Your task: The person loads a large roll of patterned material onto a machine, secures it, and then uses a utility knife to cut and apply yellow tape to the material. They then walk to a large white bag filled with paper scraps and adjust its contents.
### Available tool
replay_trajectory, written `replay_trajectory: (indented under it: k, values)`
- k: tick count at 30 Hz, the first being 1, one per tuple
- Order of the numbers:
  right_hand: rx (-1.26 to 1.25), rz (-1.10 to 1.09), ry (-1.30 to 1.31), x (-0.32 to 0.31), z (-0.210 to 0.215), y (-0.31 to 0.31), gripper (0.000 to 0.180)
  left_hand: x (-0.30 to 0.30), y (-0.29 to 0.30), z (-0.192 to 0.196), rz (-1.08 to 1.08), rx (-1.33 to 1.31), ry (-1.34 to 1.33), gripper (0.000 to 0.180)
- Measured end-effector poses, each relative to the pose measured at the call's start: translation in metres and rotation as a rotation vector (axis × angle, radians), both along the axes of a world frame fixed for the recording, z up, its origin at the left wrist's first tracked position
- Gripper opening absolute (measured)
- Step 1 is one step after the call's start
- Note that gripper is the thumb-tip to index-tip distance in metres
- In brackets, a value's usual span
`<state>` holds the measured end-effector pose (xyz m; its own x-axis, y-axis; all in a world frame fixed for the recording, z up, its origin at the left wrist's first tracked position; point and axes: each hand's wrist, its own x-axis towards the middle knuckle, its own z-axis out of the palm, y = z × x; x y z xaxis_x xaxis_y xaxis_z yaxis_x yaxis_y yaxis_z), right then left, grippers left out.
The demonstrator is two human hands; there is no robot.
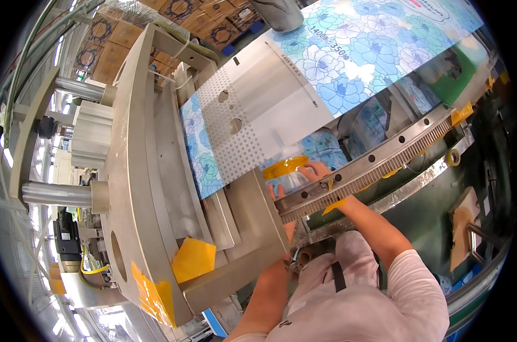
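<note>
Beyond the toothed metal rail, my right hand (317, 170) rests its outstretched fingers on the end of an amber tape strip (285, 167). That strip lies across blue flower-printed plastic film (322, 146) below the machine's plate. Nearby, my left hand (276, 191) shows only its fingers, apart and against the lower side of the same film; the rail and machine frame hide the rest. Neither hand visibly grips anything. Above them, a wide sheet of printed film (364, 48) stretches over a perforated metal plate (230, 122).
The toothed rail (365, 162) crosses in front of my hands. At left stands a thick metal frame (134, 171) with guide rods and a yellow tape patch (194, 260). A metal roller (278, 14) is at the top, with cardboard boxes (113, 43) behind.
</note>
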<state>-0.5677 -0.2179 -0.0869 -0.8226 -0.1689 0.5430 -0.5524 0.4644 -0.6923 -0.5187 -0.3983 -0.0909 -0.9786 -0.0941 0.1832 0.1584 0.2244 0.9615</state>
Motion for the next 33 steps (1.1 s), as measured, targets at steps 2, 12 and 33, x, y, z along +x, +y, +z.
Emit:
replay_trajectory:
  k: [2, 12, 33]
  values:
    - [0.147, 0.066, -0.025, -0.017, 0.015, 0.001, 0.031, -0.001, 0.019, 0.033, 0.087, 0.265, -0.113, 0.042]
    - [-0.047, 0.099, -0.505, -0.042, 0.032, 0.002, 0.027, -0.009, 0.007, 0.015, 0.147, -0.969, 0.298, 0.043]
    - [0.249, 0.278, 0.167, -0.086, 0.01, 0.001, 0.021, -0.029, 0.014, 0.002, 0.119, -1.318, 0.413, 0.047]
